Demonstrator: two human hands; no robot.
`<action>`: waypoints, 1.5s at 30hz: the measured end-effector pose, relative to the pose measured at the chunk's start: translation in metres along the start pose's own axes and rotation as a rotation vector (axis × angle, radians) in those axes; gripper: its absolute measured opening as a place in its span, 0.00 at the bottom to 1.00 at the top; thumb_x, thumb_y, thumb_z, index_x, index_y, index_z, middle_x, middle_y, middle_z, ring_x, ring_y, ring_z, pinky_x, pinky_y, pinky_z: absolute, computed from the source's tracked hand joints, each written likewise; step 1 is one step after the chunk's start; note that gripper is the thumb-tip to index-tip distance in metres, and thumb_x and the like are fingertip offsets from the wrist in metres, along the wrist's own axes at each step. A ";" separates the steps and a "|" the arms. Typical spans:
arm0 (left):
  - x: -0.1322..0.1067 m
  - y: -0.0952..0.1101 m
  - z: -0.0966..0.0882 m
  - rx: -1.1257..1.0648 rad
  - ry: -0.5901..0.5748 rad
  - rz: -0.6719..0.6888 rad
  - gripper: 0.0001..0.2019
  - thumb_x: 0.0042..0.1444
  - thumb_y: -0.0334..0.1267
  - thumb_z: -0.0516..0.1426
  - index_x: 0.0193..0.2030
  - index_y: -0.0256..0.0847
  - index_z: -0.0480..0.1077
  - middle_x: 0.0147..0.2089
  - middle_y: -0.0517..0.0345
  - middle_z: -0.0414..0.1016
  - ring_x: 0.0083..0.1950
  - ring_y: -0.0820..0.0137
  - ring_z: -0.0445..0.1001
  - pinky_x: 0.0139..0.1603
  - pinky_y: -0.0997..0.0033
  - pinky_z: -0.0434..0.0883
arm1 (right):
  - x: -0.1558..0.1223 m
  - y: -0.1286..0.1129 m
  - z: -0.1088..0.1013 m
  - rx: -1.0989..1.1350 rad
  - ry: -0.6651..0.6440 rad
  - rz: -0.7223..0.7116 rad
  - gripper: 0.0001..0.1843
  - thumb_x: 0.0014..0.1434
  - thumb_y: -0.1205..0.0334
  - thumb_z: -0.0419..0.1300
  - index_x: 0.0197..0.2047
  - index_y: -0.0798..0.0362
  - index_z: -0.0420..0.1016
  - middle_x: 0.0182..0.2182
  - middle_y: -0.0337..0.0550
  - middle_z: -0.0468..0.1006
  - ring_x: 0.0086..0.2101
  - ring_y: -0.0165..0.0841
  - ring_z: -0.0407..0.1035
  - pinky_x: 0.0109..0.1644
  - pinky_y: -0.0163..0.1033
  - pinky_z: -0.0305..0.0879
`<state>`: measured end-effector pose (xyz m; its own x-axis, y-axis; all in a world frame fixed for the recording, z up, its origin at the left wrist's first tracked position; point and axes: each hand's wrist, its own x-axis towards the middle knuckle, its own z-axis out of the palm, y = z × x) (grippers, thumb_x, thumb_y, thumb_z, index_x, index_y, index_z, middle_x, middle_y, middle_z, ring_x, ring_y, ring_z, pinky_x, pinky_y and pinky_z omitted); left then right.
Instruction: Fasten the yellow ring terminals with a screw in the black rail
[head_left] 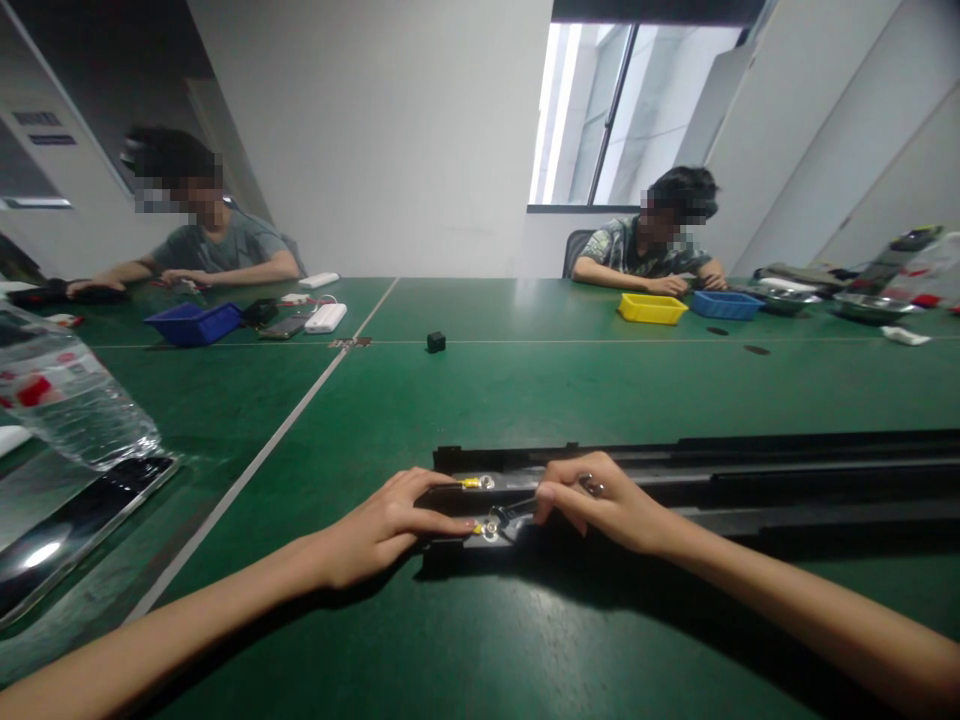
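Note:
A long black metal rail [720, 490] with raised edges lies across the table in front of me. Near its left end are two ring terminals with yellow sleeves, the far one [472, 484] and the near one [478, 529], each at a round metal fastener. My left hand [382, 520] rests at that end with fingers apart, its fingertips touching beside the yellow sleeves. My right hand [592, 500] is closed around a small metal wrench [517, 508]. One end of the wrench is at the near fastener [491, 528], while its ring end shows above my fingers.
A plastic water bottle [75, 390] and a dark phone-like slab [75, 530] lie at left. A small black cube [436, 342] sits mid-table. Across the green table [360, 420], two people sit near a dark blue bin [193, 325], a yellow bin [652, 310] and a blue bin [726, 306].

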<state>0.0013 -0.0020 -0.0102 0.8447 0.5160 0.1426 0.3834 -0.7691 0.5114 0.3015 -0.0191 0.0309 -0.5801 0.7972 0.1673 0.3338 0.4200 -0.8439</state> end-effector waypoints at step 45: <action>-0.001 0.001 0.000 -0.003 0.013 0.022 0.23 0.68 0.27 0.48 0.61 0.59 0.68 0.65 0.54 0.60 0.63 0.55 0.60 0.62 0.49 0.58 | -0.001 0.000 0.000 0.000 -0.018 -0.024 0.20 0.64 0.54 0.57 0.29 0.60 0.79 0.20 0.39 0.73 0.18 0.21 0.62 0.22 0.26 0.59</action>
<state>0.0006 -0.0034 -0.0094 0.8479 0.5039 0.1647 0.3637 -0.7789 0.5110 0.3025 -0.0198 0.0307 -0.6010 0.7791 0.1782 0.3198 0.4387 -0.8398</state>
